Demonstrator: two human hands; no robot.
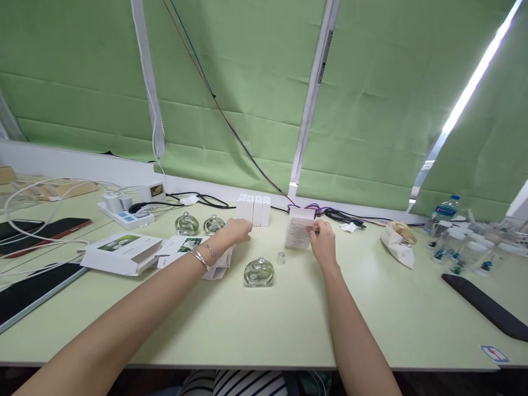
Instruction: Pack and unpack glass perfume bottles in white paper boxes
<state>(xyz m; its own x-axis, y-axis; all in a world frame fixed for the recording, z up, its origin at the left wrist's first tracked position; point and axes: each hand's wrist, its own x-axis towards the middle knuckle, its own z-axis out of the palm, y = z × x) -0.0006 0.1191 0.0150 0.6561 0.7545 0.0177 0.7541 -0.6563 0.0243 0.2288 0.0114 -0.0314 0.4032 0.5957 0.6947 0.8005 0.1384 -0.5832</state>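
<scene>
My right hand (pixel 323 242) pinches the right edge of a white printed box (pixel 297 231), which stands upright with small text facing me. My left hand (pixel 239 231) is closed just in front of a row of small white boxes (pixel 260 212); its fingertips are partly hidden, and what they hold, if anything, does not show. Between the hands, nearer to me, stands a rounded glass perfume bottle (pixel 259 273) with a small clear cap (pixel 280 258) beside it. Behind my left forearm are two similar bottles, one at the left (pixel 187 224) and another (pixel 213 224) beside it.
White cartons with a flower picture (pixel 124 250) lie at the left, near a power strip (pixel 126 214) and loose cables. On the right are a cloth pouch (pixel 398 243), several clear jars (pixel 457 250), a water bottle (pixel 447 208) and a long dark case (pixel 487 305).
</scene>
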